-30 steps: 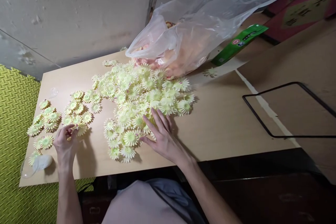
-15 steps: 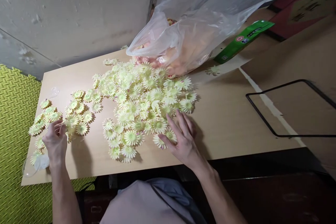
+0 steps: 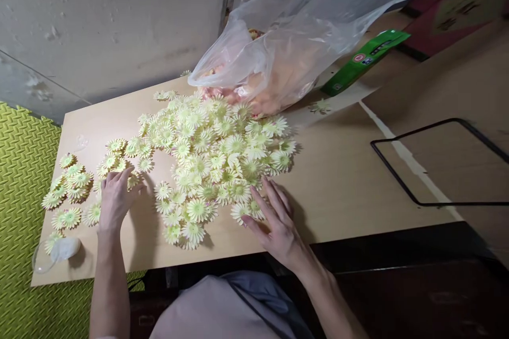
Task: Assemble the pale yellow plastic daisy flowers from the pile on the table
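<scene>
Many pale yellow-green artificial flower heads lie in a large heap (image 3: 222,153) across the middle of the table. My left hand (image 3: 116,198) is over a smaller cluster of flower heads (image 3: 113,156), its thumb and index finger apart; I see nothing between them, though the other fingers are partly hidden. Loose flower heads (image 3: 73,180) form another group at the table's left end, with a few single ones (image 3: 92,214) below. Fingers spread, my right hand (image 3: 278,222) rests at the heap's lower right edge, beside the nearest flowers.
A clear plastic bag (image 3: 278,63) with pinkish-orange contents stands behind the heap. To its right are a green packet (image 3: 363,63) and a black wire frame (image 3: 413,202). A white lump (image 3: 66,249) sits by a clear round piece at the table's (image 3: 326,185) left front corner.
My left hand has moved right, from the left group to the middle cluster, and its fingers have parted. Flower heads now lie where it was. My right hand has hardly moved.
</scene>
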The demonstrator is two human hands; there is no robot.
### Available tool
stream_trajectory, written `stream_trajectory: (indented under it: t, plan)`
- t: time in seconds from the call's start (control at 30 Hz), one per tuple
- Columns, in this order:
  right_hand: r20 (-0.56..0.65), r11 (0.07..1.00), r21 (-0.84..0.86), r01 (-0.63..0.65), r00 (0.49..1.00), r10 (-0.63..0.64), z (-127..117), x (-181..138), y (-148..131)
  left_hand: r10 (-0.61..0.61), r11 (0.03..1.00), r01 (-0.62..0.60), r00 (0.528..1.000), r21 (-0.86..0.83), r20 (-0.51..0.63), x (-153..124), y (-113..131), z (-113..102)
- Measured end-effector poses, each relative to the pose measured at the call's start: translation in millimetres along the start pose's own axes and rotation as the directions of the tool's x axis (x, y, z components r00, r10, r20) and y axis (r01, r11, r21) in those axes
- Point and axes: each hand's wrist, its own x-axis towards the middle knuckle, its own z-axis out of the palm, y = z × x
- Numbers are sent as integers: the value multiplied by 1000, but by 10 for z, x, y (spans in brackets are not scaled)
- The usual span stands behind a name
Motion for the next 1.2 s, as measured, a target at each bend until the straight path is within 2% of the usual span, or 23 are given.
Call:
stream_trajectory:
  t: [0.1,0.2,0.3,0.4,0.47,0.53,0.6,0.63,0.7,0.77,0.83,0.93,1.07,1.2]
  plan:
    - [-22,1000,16,17,1000,-17,16,20,-11,8,999,-10,999,-48,-40,15,1,69]
    - [-90,1000,28,13,996,-10,18,86,-9,2,994,-24,980,-107,-199,22,22,53]
    - [-187,996,82,22,982,-6,-27,253,-23,-63,983,-3,932,-181,-358,47,111,-52]
    - [-236,961,275,13,970,55,-78,556,-66,-165,940,-3,872,-342,-460,116,285,-139]
    - [-216,871,491,25,972,94,-56,823,-92,-258,856,-38,833,-515,-490,199,446,-132]
    - [-72,692,721,-35,990,125,39,1112,-96,-313,671,-115,852,-733,-421,308,629,-67]
    - [96,453,882,-127,991,90,192,1376,-74,-304,501,-176,881,-847,-363,428,814,36]
    - [147,351,923,-156,988,52,278,1487,-55,-278,440,-182,903,-879,-327,485,900,93]
    - [211,217,955,-200,977,-26,441,1648,-15,-236,382,-170,932,-908,-274,582,1047,203]
    - [227,175,960,-216,973,-45,562,1729,18,-198,396,-144,951,-907,-238,647,1149,299]
    - [230,162,961,-224,973,-20,628,1751,41,-178,464,-136,954,-875,-243,679,1204,380]
    - [260,127,957,-260,965,11,651,1737,62,-100,510,-176,960,-842,-262,683,1227,489]
    - [271,70,961,-269,962,-27,633,1726,75,37,429,-262,961,-865,-273,644,1239,617]
    - [296,17,955,-296,953,-64,560,1748,84,-1,369,-269,957,-890,-290,601,1281,658]
